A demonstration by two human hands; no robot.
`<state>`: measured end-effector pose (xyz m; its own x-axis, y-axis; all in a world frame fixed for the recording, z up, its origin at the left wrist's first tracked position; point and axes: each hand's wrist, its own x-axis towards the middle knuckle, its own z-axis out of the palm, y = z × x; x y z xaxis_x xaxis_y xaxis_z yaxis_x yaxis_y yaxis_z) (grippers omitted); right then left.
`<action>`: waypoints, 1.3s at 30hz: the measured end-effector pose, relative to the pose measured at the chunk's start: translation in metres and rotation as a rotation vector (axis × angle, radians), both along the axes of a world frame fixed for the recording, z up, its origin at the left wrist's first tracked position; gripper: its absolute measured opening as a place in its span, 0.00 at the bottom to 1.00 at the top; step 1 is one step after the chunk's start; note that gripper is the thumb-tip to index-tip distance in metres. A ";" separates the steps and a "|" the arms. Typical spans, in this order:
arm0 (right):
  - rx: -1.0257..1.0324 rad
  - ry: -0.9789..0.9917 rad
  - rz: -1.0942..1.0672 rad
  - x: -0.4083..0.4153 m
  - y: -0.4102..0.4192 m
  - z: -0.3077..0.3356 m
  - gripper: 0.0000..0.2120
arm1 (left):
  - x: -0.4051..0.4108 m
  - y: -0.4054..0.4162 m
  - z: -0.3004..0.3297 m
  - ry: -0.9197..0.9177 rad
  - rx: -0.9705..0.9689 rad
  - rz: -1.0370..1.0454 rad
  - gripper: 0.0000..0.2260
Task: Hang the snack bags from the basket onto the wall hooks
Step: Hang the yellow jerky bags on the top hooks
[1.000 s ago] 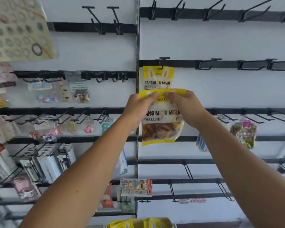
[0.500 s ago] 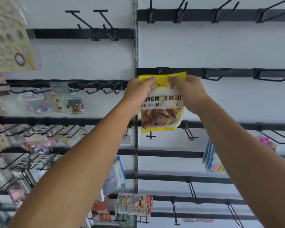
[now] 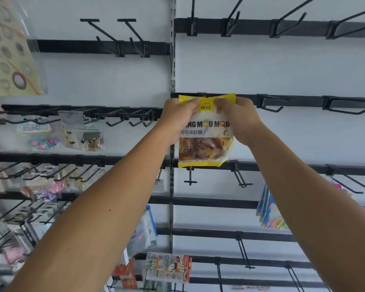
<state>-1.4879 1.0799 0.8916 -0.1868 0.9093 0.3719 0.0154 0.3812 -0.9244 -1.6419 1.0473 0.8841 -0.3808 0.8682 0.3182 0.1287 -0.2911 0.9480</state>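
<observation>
My left hand and right hand each pinch a top corner of the yellow snack bag, thumbs on its front, holding it upright against the black hook rail just right of the slotted upright. Empty wall hooks sit to the right; small packaged trinkets hang on the left panel. Blue-edged packets hang lower right, a printed card pack low centre.

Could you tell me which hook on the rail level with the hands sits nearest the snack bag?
The black loop hook just right of the right hand; the other sits farther right.
</observation>
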 end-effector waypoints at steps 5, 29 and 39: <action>0.009 0.006 0.022 0.000 0.001 -0.002 0.08 | -0.003 0.002 -0.003 0.012 -0.006 -0.027 0.11; 0.091 -0.078 -0.004 0.000 0.002 -0.006 0.13 | -0.003 0.003 -0.009 0.026 0.009 -0.016 0.09; 0.011 -0.100 -0.002 -0.001 0.011 -0.016 0.11 | -0.003 0.006 -0.014 0.003 -0.046 -0.035 0.08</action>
<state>-1.4889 1.0908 0.8754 -0.2222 0.9056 0.3614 0.1084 0.3913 -0.9139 -1.6449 1.0528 0.8699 -0.3487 0.8948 0.2788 0.1223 -0.2515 0.9601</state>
